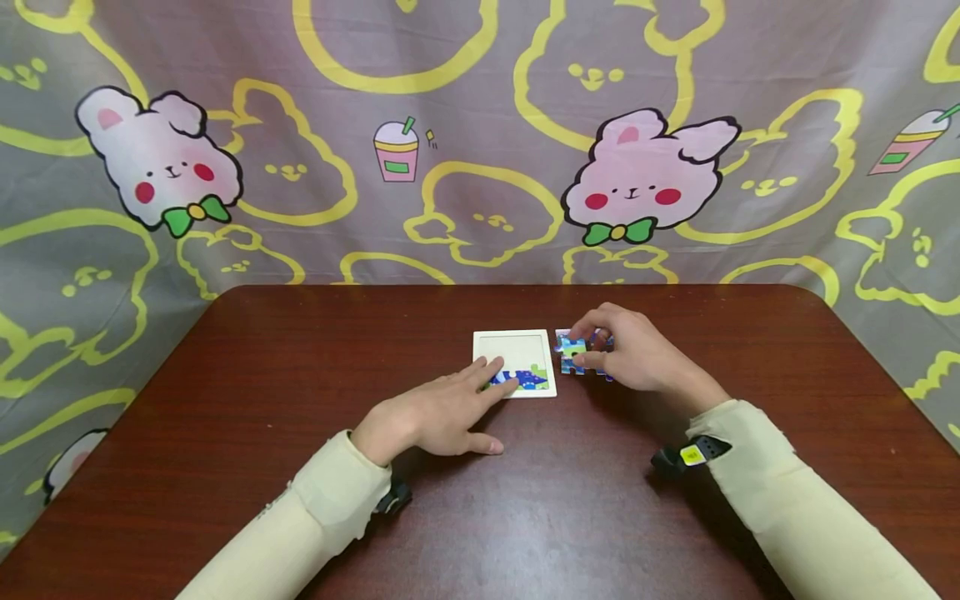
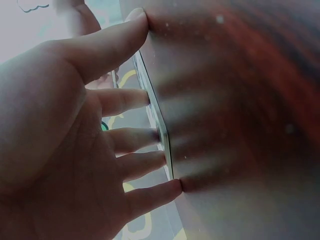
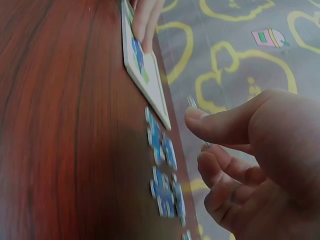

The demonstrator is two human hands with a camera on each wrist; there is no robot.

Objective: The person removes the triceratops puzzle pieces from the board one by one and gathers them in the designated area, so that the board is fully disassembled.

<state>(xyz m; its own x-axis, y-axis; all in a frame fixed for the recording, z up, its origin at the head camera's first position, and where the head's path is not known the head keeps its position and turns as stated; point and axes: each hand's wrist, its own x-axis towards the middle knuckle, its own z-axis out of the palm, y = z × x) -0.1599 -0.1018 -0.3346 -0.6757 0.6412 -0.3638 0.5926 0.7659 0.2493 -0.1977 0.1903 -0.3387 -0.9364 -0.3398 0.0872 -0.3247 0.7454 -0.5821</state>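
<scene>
A small white puzzle tray (image 1: 513, 345) lies on the table, with blue and green pieces (image 1: 532, 380) fitted along its near side. My left hand (image 1: 438, 414) rests at the tray's near left, its fingers straight and spread over the rim and the fitted pieces. In the left wrist view the fingertips (image 2: 159, 135) meet the tray's edge, while the thumb sits apart. Right of the tray, my right hand (image 1: 632, 350) pinches a puzzle piece (image 1: 573, 347) between thumb and fingers. The right wrist view shows this piece edge-on, raised above loose puzzle pieces (image 3: 155, 137), partly hidden by the fingers.
Several loose pieces (image 3: 163, 192) lie in a group beside the tray's right edge, under my right hand. The dark wooden table (image 1: 225, 400) ends at a patterned curtain (image 1: 480, 125) along the back. Each wrist carries a dark strap-on camera (image 1: 692, 455).
</scene>
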